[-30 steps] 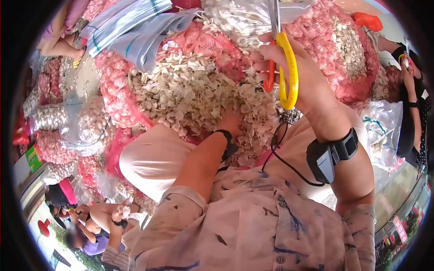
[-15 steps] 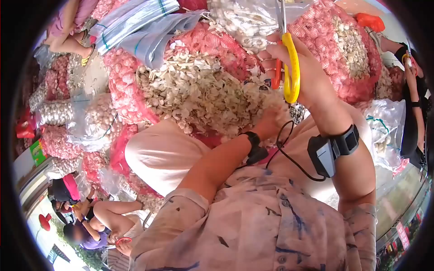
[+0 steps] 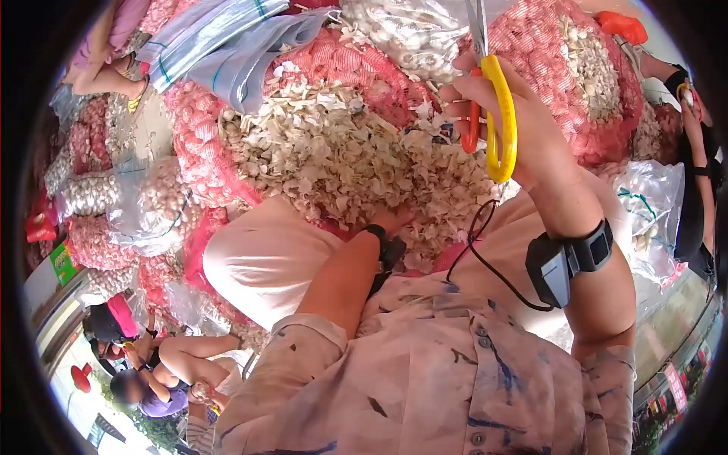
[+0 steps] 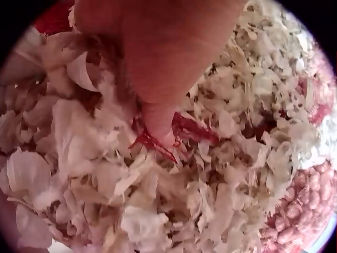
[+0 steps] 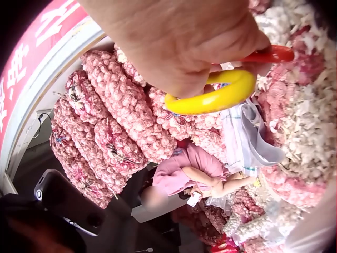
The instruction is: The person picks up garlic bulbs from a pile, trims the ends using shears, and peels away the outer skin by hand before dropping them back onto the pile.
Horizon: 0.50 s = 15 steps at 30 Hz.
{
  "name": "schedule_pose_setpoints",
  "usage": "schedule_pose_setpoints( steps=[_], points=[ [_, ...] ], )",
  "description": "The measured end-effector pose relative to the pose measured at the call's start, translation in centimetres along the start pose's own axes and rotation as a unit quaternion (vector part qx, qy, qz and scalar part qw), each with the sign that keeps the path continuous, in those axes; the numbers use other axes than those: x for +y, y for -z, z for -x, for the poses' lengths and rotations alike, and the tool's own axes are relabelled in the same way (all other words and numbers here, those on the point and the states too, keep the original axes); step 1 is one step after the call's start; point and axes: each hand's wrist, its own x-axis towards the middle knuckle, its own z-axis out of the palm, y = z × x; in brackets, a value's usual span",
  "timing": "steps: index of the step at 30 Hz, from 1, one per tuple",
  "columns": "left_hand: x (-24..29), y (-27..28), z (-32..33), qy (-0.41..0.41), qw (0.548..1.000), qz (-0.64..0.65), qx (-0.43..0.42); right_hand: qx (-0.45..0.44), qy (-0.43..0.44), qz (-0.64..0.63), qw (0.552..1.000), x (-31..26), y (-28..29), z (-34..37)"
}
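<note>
My left hand (image 3: 394,218) reaches down into a heap of dry garlic skins (image 3: 318,152), at its near edge. The left wrist view shows a straight digit of the left hand (image 4: 163,58) pointing into the skins (image 4: 142,224), its tip among shreds of red netting (image 4: 195,129). Skins hide the other fingertips, so I cannot tell whether they grip anything. Raised to the right of the heap, my right hand (image 3: 531,129) holds scissors by their yellow handle (image 3: 500,121) and red handle (image 3: 472,114). The blades (image 3: 476,26) point away from me.
Pink net sacks of garlic (image 3: 542,91) stand around the heap. Folded clear plastic bags (image 3: 243,68) lie on its far left. A black cable (image 3: 493,280) runs from the right wrist device (image 3: 557,273). Other people sit at left and right.
My left hand swept right with loose skins, then came back left into the heap. Skins now lie further right, below the scissors. The right hand shifted slightly right, still holding the scissors.
</note>
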Motion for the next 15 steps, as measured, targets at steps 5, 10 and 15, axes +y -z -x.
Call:
schedule_pose_setpoints(
  steps=[5, 10, 15],
  points=[
    [7.4, -0.8, 3.1, -0.097, 0.994, -0.034, 0.024, -0.012, 0.017, 0.026, 0.999, 0.4, -0.5, -0.4],
    [14.6, -1.7, 7.2, -0.077, 0.967, 0.134, -0.201, -0.026, -0.003, 0.032, 0.999, 0.2, -0.7, -0.7],
    [14.0, 2.4, 6.4, -0.606, 0.772, -0.114, 0.154, -0.002, -0.005, 0.038, 0.999, 0.6, -1.2, -0.6]
  ],
)
